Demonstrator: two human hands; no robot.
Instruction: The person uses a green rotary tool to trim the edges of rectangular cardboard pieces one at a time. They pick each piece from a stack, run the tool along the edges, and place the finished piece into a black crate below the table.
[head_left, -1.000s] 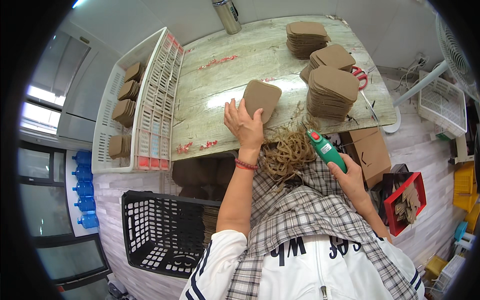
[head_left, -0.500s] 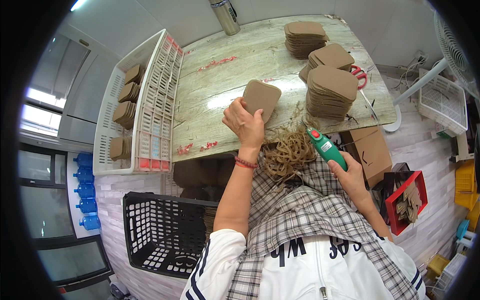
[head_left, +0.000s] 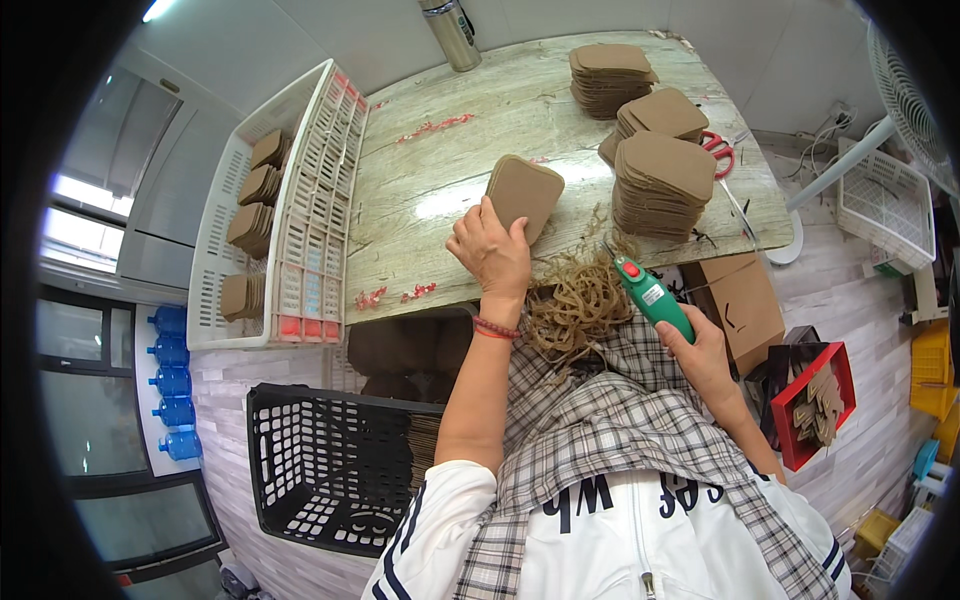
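My left hand (head_left: pixel 490 252) grips the near end of a thin stack of brown rounded pieces (head_left: pixel 526 193), thumb along one side and fingers along the other, at the table's middle. In my right hand (head_left: pixel 702 352) is a green handheld electric cutter (head_left: pixel 653 293) with a red button, its tip pointing up and left at the table's front edge. That tip is beside a tangle of brown trimmed strips (head_left: pixel 577 305), which hangs off the table edge onto my checked apron (head_left: pixel 585 430). Small details of the tip cannot be made out.
Tall stacks of brown pieces (head_left: pixel 663 190) stand on the table's right, by red-handled scissors (head_left: pixel 718 150). A white crate (head_left: pixel 318 210) flanks the table's left. Below are a black crate (head_left: pixel 300 450), a cardboard box (head_left: pixel 740 305) and a red-rimmed box (head_left: pixel 842 385). A metal flask (head_left: pixel 452 35) stands at the back.
My left hand and the thin stack have shifted very slightly, the stack's far end a little farther from me. My right hand and the cutter stay practically where they were.
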